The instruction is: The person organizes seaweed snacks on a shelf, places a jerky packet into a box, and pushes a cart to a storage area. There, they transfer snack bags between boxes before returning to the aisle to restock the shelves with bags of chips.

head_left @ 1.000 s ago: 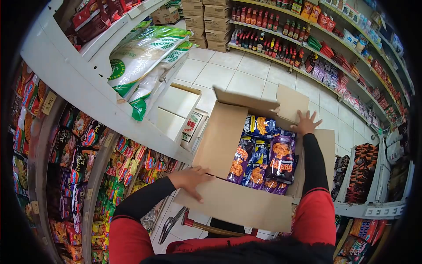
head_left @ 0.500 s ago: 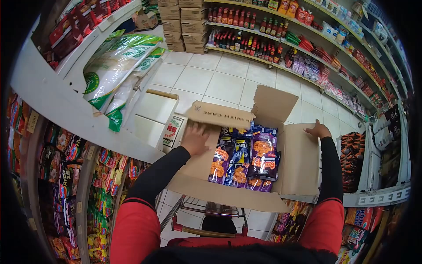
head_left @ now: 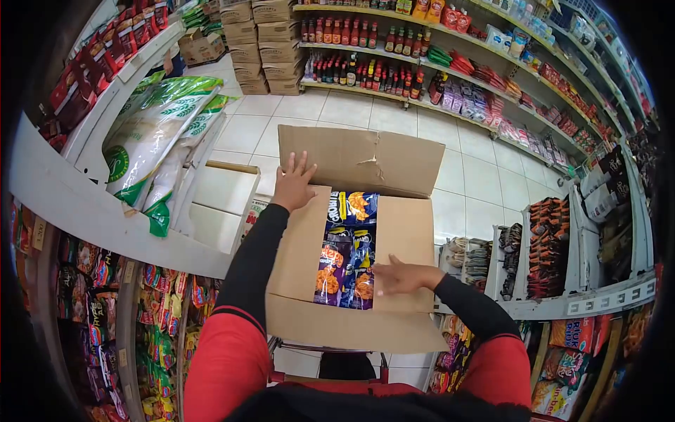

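An opened cardboard box (head_left: pixel 355 327) stands in front of me with snack packets (head_left: pixel 330 271) in dark blue and purple showing through the middle gap. Its left flap (head_left: pixel 299 243) and right flap (head_left: pixel 404 221) lie folded inward over the packets. The far flap (head_left: pixel 337 155) stands up, torn near its middle; the near flap sticks out toward me. My left hand (head_left: pixel 295 184), fingers spread, is at the far left corner, by the far flap and left flap. My right hand (head_left: pixel 406 276) lies flat and open on the right flap, fingertips at the gap. Neither hand holds anything.
A cart (head_left: pixel 323 348) shows under the box. To the left, large white-green bags (head_left: pixel 151 133) rest on a white shelf above noodle packets. Cartons (head_left: pixel 260 46) are stacked at the back beside shelves of sauce bottles (head_left: pixel 344 32). Hanging packets (head_left: pixel 548 243) are at right.
Both side flaps are now folded in, covering some packets. The far flap pieces now stand upright together. My right hand moved inward from the right flap's outer edge; my left hand moved farther away from me.
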A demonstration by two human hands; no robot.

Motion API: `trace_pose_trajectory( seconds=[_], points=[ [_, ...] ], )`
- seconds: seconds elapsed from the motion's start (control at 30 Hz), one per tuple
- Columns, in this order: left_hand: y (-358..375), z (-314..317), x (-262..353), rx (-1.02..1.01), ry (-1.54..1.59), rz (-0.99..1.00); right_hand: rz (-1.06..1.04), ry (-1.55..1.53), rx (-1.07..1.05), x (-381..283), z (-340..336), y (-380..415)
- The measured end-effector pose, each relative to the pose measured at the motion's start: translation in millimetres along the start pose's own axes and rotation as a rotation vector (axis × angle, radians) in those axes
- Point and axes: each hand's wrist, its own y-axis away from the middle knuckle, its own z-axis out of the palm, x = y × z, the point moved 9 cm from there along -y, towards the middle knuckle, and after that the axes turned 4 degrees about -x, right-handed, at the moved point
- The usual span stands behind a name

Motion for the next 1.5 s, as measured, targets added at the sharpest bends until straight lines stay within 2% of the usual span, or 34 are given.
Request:
trace_pose_trajectory(
  seconds=[0.03,0.07,0.1,0.13,0.17,0.2,0.23,0.3,0.33,0.4,0.43,0.47,0.5,0.53,0.57,0.6,0.67,0.7,0.73,0.8,0.87,0.9,0.97,1.0,1.03,1.1,1.13,1.2,1.27,1.3,1.37,1.4,1.47,1.5],
  points=[
    [7,-8,-1,0.039,0.008,0.046,-0.069,-0.052,0.022,-7,-1,6],
    [13,-11,-13,0.034,0.006,0.045,-0.066,-0.336,0.021,-1,-7,21],
    [23,-35,-30,0.237,0.200,0.096,-0.063,-0.617,0.024,12,-14,39],
    [36,-59,-48,0.439,0.394,0.148,-0.026,-0.699,0.117,40,-16,55],
    [49,-74,-65,0.462,0.432,0.051,0.012,-0.779,0.209,69,-11,75],
    [68,-87,-80,0.484,0.469,-0.049,0.077,-0.556,0.313,95,-9,100],
    [82,-86,-93,0.437,0.538,-0.069,0.139,-0.329,0.410,111,-2,120],
    [115,-69,-112,0.272,0.650,-0.079,0.465,0.167,0.288,119,42,148],
    [135,-55,-115,0.154,0.694,-0.067,0.461,0.169,0.285,111,64,150],
    [179,-29,-107,-0.064,0.584,0.006,0.283,0.029,0.448,77,87,142],
    [197,-18,-97,-0.190,0.601,0.056,0.283,0.028,0.443,69,92,130],
    [215,-7,-85,-0.315,0.617,0.108,0.235,-0.244,0.708,68,83,127],
    [230,1,-81,-0.318,0.620,0.106,0.180,-0.521,0.967,77,79,131],
    [246,22,-76,-0.444,0.679,0.063,0.182,-0.521,0.965,86,81,118],
    [258,41,-73,-0.569,0.735,0.019,0.250,-0.681,1.126,110,77,113],
    [259,48,-67,-0.568,0.735,0.017,0.318,-0.842,1.285,128,70,115],
    [252,58,-56,-0.444,1.200,-0.141,0.436,-0.220,1.308,110,14,109],
    [249,67,-49,-0.441,1.200,-0.147,0.378,-0.144,1.400,111,-13,106],
    [244,78,-51,-0.408,1.171,-0.236,0.314,-0.066,1.489,114,-41,102],
    [250,81,-53,-0.373,1.135,-0.336,0.166,-0.147,1.758,121,-95,105],
    [249,62,-52,-0.265,0.906,-0.220,0.018,-0.408,1.775,111,-140,106],
    [256,50,-52,-0.265,0.901,-0.223,0.014,-0.413,1.775,99,-149,112],
    [279,7,-42,-0.346,1.184,-0.244,0.286,-0.361,1.109,84,-155,64],
    [296,-15,-36,-0.402,1.249,-0.254,0.436,-0.002,0.978,71,-144,50],
    [317,-38,-28,-0.456,1.316,-0.264,0.373,0.213,0.990,67,-122,36],
    [353,-91,-1,-0.462,1.457,-0.059,0.348,0.382,0.749,52,-71,16],
    [371,-117,14,-0.510,1.494,-0.060,0.449,0.350,0.638,41,-51,17],
    [397,-134,42,-0.546,1.536,-0.066,0.345,0.417,0.874,38,-30,22],
    [418,-133,56,-0.414,1.306,-0.112,0.358,0.401,0.882,35,-21,27],
    [429,-124,66,-0.402,1.310,-0.122,0.379,0.376,0.891,33,-17,30],
    [453,-93,39,-0.077,1.466,-0.602,0.416,0.378,0.892,25,-2,32],
    [449,-94,41,-0.055,1.465,-0.620,0.463,0.370,0.901,23,6,33],
    [427,-122,42,0.043,1.252,-0.434,0.439,0.335,0.869,9,23,35],
    [419,-128,44,0.056,1.238,-0.415,0.441,0.298,0.836,4,32,37]
  ],
)
